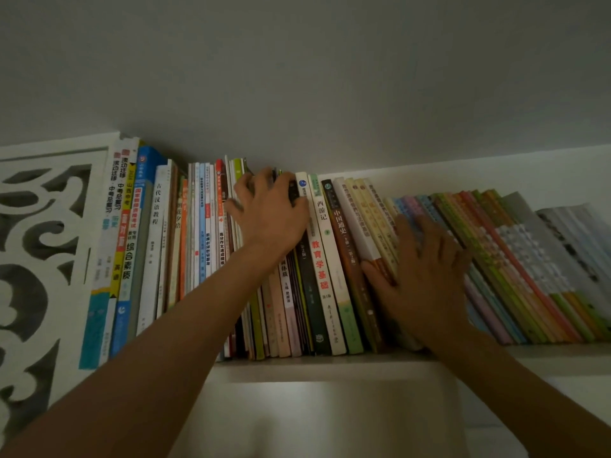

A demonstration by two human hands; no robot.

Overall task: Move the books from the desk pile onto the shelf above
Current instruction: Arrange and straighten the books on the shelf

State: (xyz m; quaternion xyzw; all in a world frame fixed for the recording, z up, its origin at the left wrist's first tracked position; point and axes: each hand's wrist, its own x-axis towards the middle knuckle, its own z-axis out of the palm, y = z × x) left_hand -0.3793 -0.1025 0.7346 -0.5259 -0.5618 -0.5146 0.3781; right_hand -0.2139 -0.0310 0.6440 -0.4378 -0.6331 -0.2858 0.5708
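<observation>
Head view looks up at the white shelf (324, 366), and I see it packed with a row of books (185, 233) standing spine-out from the carved white panel (43, 246) on the left to the far right edge. My left hand (269, 213) reaches up near the middle of the row. Its fingers (243, 185) are spread and curled over the top edges of several thin books, thumb side toward the dark book (309, 285) just right of it; the fingertips hook the upper ends of the spines, so the books sit under and behind the palm. Whether it truly clamps one volume I cannot tell, as the hand hides that spot.

My right hand (426, 276) lies lower and to the right, fingers straight and slightly fanned, pressed flat against the spines of the cream books (370, 219), with the thumb (377, 274) pointing left along a brown spine. Right of that hand the colourful thin books (515, 266) lean leftward against the upright ones.

The desk pile is out of view.
</observation>
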